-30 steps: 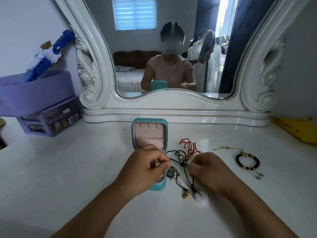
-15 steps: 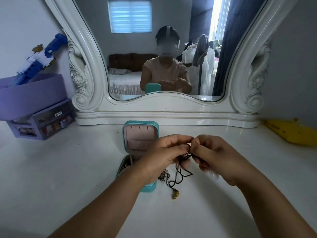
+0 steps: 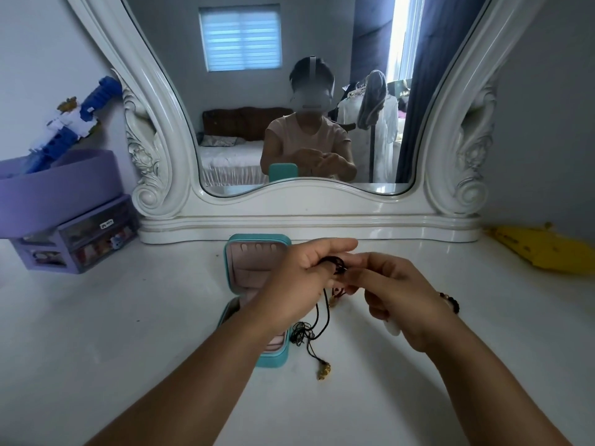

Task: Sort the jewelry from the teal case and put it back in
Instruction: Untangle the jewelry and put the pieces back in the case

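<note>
While both hands hover above the table point(image 3: 128, 317), left hand point(image 3: 299, 278) and right hand point(image 3: 396, 294) each have a pinching grip on the black cord necklace point(image 3: 317, 320); its gold charm point(image 3: 323, 371) lies on the table beside the open teal case point(image 3: 254, 268).

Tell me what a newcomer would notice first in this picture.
Both hands, left and right, meet at the centre, pinching a black cord whose gold charm lies on the white table. Just left of them stands the open teal case, before a big white mirror.
</note>
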Demonstrator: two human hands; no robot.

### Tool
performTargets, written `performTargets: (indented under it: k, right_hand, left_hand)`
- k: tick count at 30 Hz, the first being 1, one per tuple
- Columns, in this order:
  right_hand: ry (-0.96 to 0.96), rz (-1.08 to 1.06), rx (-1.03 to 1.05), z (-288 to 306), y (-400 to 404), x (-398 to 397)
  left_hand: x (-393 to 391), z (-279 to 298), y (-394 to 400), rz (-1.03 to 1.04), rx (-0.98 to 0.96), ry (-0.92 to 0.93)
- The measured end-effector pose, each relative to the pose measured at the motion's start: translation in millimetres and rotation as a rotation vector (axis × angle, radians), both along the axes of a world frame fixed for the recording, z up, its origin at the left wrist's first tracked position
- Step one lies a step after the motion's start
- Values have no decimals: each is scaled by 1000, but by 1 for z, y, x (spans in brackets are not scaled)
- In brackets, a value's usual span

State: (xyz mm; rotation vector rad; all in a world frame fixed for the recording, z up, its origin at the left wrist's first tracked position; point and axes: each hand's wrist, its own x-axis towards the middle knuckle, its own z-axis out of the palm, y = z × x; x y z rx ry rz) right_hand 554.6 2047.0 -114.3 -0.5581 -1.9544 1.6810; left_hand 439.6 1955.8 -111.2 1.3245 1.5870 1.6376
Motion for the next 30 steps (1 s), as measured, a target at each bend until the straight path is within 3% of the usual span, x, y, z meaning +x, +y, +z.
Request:
performTargets:
  k: [5, 9, 13, 20, 22, 28, 30]
  right_hand:
    - [110, -1, -17, -3, -6, -2]
    - [199, -63, -11, 2, -8, -2]
    - [209, -121, -6, 0, -7, -3]
    - [286, 61, -276, -14, -5, -12]
    - [276, 72, -254, -17, -3, -14]
    - [161, 12, 85, -12, -1, -12]
    - [139, -5, 151, -12, -5, -10]
  left_hand:
    - [5, -3, 0, -16, 46, 117]
    - [4, -5, 1, -11, 13, 26]
    - [3, -6, 1, 118, -37, 74]
    - [2, -5, 2, 180, -74, 234]
    - [3, -6, 1, 181, -59, 173]
    - [3, -18, -5, -26, -43, -382]
    - [0, -19, -8, -83, -54, -471]
